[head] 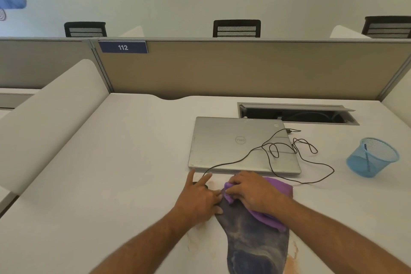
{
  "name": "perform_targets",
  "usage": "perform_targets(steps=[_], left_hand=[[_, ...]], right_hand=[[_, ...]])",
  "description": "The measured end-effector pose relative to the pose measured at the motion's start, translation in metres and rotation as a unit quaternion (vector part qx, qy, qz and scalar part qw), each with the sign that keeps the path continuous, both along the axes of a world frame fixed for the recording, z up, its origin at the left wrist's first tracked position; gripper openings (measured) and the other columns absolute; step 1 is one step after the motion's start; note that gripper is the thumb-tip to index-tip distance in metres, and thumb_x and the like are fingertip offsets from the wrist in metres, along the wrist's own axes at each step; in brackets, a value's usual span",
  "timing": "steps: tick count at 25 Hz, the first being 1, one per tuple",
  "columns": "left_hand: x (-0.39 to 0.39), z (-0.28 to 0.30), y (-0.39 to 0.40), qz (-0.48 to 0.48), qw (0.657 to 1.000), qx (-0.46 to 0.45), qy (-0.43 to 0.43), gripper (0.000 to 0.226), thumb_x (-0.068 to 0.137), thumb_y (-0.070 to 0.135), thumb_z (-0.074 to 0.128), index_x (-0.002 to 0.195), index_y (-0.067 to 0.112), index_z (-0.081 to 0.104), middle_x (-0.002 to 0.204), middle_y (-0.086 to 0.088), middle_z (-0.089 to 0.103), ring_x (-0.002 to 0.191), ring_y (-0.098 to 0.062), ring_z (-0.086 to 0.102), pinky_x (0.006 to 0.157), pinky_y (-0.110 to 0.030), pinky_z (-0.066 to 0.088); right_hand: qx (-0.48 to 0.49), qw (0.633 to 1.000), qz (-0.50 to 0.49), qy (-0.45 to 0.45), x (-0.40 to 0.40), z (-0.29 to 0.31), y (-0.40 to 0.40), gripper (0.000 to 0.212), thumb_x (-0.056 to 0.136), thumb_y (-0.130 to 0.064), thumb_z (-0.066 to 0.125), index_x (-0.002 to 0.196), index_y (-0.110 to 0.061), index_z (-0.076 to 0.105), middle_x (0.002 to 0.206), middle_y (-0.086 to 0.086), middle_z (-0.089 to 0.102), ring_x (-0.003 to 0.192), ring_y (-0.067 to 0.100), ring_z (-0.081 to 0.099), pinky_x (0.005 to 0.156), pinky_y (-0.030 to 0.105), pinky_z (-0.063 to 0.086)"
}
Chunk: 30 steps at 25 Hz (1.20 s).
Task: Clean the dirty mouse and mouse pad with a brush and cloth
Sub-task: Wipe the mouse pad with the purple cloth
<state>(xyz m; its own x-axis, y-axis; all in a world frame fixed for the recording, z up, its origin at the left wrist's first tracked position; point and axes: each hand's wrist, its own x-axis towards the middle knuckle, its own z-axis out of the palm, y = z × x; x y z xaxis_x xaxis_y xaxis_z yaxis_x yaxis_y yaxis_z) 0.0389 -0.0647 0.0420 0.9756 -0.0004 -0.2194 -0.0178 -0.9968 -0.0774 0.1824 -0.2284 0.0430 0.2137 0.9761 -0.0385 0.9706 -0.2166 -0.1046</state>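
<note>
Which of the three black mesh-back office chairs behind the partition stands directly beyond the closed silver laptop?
The middle black mesh-back chair, above the closed silver laptop; the other two sit far left and far right.

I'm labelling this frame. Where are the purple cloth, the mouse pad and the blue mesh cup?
purple cloth (280, 187): head view, bare far corner beyond the right hand.
mouse pad (255, 242): head view, dusty dark middle.
blue mesh cup (375, 163): head view, front wall.

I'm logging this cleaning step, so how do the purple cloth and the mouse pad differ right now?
The purple cloth is plain and bunched under the right hand; the dark blue, dust-streaked mouse pad lies flat, its corner pressed by the left hand. The cloth looks clean, the pad smeared. Both rest on the white desk.
</note>
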Motion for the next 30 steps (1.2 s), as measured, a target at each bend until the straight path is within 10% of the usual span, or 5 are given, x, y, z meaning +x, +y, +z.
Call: perform_targets(steps=[13,25,30], left_hand=[[0.008,-0.002,0.0,0.01,0.999,0.012,0.028,0.05,0.099,0.064,0.034,0.137,0.039,0.057,0.142,0.008,0.059,0.155,-0.023,0.007,0.109,-0.068,-0.02],[0.006,-0.009,0.003,0.036,0.999,-0.007,0.037,0.055,0.098,0.069,0.031,0.137,0.04,0.055,0.14,0.009,0.06,0.154,-0.024,0.014,0.11,-0.066,-0.021],[0.005,-0.007,0.002,0.046,0.998,-0.015,0.029,0.054,0.097,0.068,0.031,0.136,0.04,0.056,0.139,0.01,0.061,0.154,-0.022,0.014,0.111,-0.065,-0.019]], right_hand=[[-0.163,0.986,-0.007,0.031,0.037,0.032,-0.09,0.022,0.087,-0.028,0.048,0.097,-0.031,0.067,0.107,-0.012,0.058,0.101,0.012,0.054,0.081,0.032,0.047],[-0.019,1.0,-0.008,0.017,0.027,0.006,-0.048,0.019,0.089,-0.035,0.047,0.091,-0.03,0.065,0.103,-0.009,0.061,0.093,0.017,0.057,0.079,0.033,0.049],[-0.18,0.983,-0.034,0.026,0.045,0.032,-0.093,0.016,0.085,-0.025,0.051,0.093,-0.03,0.065,0.102,-0.01,0.055,0.096,0.013,0.056,0.076,0.031,0.046]])
